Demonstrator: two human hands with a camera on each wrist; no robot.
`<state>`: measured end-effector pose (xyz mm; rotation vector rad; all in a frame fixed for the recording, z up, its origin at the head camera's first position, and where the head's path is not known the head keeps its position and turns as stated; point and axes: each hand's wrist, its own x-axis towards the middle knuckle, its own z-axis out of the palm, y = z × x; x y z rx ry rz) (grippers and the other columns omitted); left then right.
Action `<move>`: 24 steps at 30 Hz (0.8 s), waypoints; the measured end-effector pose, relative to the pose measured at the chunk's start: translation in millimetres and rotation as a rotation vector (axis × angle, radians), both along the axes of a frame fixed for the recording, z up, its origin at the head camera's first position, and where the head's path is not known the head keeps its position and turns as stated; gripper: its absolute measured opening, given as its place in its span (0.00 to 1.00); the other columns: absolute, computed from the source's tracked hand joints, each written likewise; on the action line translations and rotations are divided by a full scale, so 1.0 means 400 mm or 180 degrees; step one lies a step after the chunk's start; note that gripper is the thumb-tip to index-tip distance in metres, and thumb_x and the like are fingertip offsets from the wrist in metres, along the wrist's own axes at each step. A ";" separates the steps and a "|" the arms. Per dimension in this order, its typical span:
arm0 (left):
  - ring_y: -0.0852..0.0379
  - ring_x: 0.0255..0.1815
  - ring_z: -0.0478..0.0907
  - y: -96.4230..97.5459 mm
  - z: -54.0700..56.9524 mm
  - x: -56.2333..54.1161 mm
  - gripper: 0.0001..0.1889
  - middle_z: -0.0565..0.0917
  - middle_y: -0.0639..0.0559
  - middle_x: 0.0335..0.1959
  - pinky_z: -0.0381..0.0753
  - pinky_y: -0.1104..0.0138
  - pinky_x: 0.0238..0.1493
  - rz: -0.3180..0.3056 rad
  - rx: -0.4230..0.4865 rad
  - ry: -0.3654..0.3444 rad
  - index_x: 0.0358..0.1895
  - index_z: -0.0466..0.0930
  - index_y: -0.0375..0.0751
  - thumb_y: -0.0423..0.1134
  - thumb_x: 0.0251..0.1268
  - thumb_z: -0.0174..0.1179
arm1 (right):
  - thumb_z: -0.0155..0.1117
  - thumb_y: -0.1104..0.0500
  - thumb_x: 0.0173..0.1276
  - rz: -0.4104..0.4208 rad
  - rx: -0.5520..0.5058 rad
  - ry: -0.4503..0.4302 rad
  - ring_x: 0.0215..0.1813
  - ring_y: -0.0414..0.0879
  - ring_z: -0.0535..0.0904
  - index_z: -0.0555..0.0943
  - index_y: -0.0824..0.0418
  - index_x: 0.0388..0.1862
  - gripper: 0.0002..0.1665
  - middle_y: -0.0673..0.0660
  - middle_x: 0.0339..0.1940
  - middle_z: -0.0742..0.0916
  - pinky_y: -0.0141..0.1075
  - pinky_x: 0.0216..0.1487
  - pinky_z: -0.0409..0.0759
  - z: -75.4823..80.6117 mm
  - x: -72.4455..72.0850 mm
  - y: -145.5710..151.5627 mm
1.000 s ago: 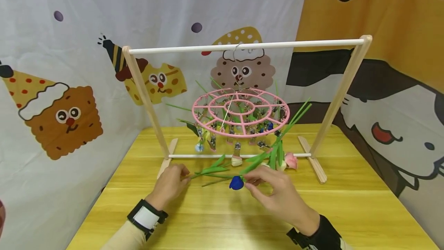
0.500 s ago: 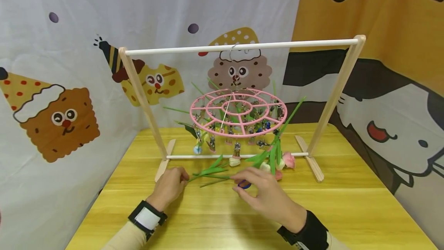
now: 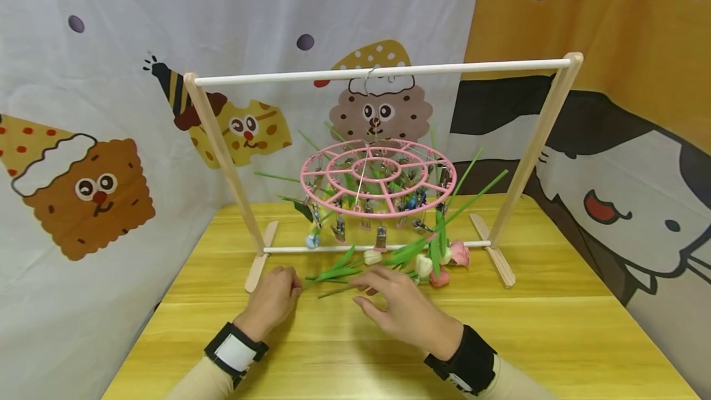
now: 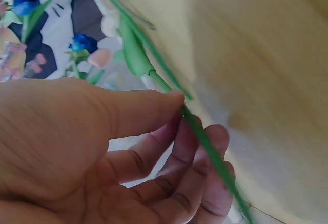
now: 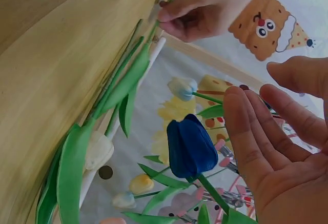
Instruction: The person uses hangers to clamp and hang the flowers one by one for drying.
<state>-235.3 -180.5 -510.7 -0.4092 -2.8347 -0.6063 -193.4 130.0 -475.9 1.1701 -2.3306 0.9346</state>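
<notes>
My left hand [image 3: 273, 296] rests low at the table's left middle. In the left wrist view its thumb and fingers pinch a green tulip stem [image 4: 207, 144]. Leaves [image 3: 336, 271] on the stems lie to the right of that hand. My right hand [image 3: 408, 310] hovers palm-in above the table, fingers extended and holding nothing. Beside its fingertips in the right wrist view is a blue tulip [image 5: 190, 147]; in the head view the hand hides this bloom. White tulips [image 3: 424, 265] and pink tulips [image 3: 460, 253] lie just behind the right hand.
A pink round clip hanger [image 3: 383, 179] hangs by its hook from the white bar [image 3: 311, 75] of a wooden stand [image 3: 224, 162]. Metal clips [image 3: 380, 238] dangle below the ring, some with flowers. Green stems [image 3: 483, 193] stick out at the right. Patterned cloth surrounds the table.
My right hand has moved left and its fingers have loosened from the blue tulip, now hidden behind the hand. One long stem at the right has swung outward. My left hand stays put.
</notes>
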 end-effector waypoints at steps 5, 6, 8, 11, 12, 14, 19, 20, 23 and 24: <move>0.58 0.35 0.82 0.018 0.028 0.026 0.07 0.86 0.49 0.36 0.84 0.64 0.34 -0.0023 0.0072 0.0166 0.42 0.86 0.41 0.26 0.80 0.71 | 0.81 0.64 0.80 -0.0092 0.0087 0.0019 0.47 0.49 0.94 0.90 0.58 0.66 0.19 0.55 0.52 0.93 0.29 0.50 0.93 -0.007 -0.017 -0.011; 0.58 0.34 0.81 0.023 0.035 0.032 0.07 0.85 0.49 0.36 0.83 0.65 0.33 -0.0029 0.0089 0.0225 0.42 0.85 0.41 0.26 0.81 0.71 | 0.81 0.64 0.79 -0.0117 0.0101 0.0034 0.47 0.49 0.94 0.90 0.59 0.66 0.19 0.55 0.51 0.93 0.30 0.49 0.93 -0.009 -0.021 -0.012; 0.59 0.33 0.80 0.032 0.051 0.044 0.08 0.85 0.49 0.36 0.82 0.66 0.32 -0.0031 0.0106 0.0364 0.43 0.85 0.41 0.26 0.80 0.72 | 0.81 0.64 0.79 -0.0164 0.0123 0.0025 0.47 0.49 0.94 0.90 0.58 0.66 0.20 0.55 0.52 0.93 0.33 0.48 0.94 -0.007 -0.027 -0.014; 0.60 0.31 0.81 0.045 0.075 0.064 0.08 0.86 0.49 0.37 0.81 0.68 0.29 -0.0028 0.0049 0.0667 0.43 0.87 0.42 0.28 0.78 0.76 | 0.81 0.65 0.80 -0.0219 0.0124 0.0034 0.48 0.48 0.94 0.89 0.59 0.66 0.20 0.57 0.55 0.93 0.36 0.49 0.96 -0.006 -0.032 -0.017; 0.59 0.31 0.82 0.048 0.083 0.071 0.08 0.86 0.49 0.37 0.81 0.68 0.27 -0.0029 0.0014 0.0777 0.43 0.88 0.43 0.28 0.77 0.77 | 0.81 0.65 0.80 -0.0226 0.0114 0.0041 0.48 0.48 0.94 0.89 0.59 0.67 0.20 0.57 0.56 0.93 0.38 0.48 0.96 -0.006 -0.033 -0.019; 0.58 0.30 0.85 0.054 0.099 0.083 0.08 0.88 0.50 0.38 0.82 0.69 0.26 -0.0039 -0.0089 0.1010 0.43 0.90 0.44 0.29 0.75 0.80 | 0.80 0.64 0.81 -0.0241 0.0092 0.0071 0.48 0.46 0.93 0.89 0.60 0.67 0.20 0.57 0.57 0.93 0.38 0.48 0.96 -0.003 -0.034 -0.024; 0.57 0.28 0.87 0.064 0.137 0.108 0.10 0.91 0.51 0.37 0.84 0.70 0.27 -0.0195 -0.0449 0.1597 0.39 0.93 0.45 0.31 0.64 0.87 | 0.82 0.64 0.79 -0.0220 0.0023 0.0263 0.50 0.45 0.93 0.89 0.61 0.67 0.20 0.58 0.59 0.92 0.32 0.50 0.94 0.005 -0.032 -0.044; 0.56 0.28 0.88 0.066 0.145 0.113 0.11 0.91 0.52 0.36 0.85 0.69 0.28 -0.0255 -0.0512 0.1707 0.38 0.93 0.46 0.32 0.61 0.89 | 0.82 0.64 0.79 -0.0214 0.0019 0.0315 0.51 0.45 0.93 0.89 0.60 0.66 0.20 0.58 0.59 0.92 0.31 0.50 0.93 0.007 -0.031 -0.048; 0.55 0.32 0.90 0.073 0.169 0.124 0.14 0.91 0.53 0.35 0.90 0.65 0.33 -0.0455 -0.0644 0.1976 0.37 0.94 0.47 0.33 0.54 0.92 | 0.84 0.64 0.77 -0.0152 -0.0010 0.0419 0.54 0.45 0.93 0.89 0.59 0.67 0.22 0.57 0.60 0.92 0.31 0.53 0.93 0.016 -0.030 -0.064; 0.54 0.34 0.91 0.075 0.176 0.128 0.15 0.92 0.53 0.36 0.91 0.63 0.35 -0.0516 -0.0668 0.2045 0.37 0.93 0.47 0.33 0.52 0.92 | 0.83 0.64 0.78 -0.0122 -0.0024 0.0434 0.54 0.45 0.93 0.89 0.59 0.67 0.22 0.56 0.60 0.91 0.30 0.53 0.93 0.019 -0.030 -0.069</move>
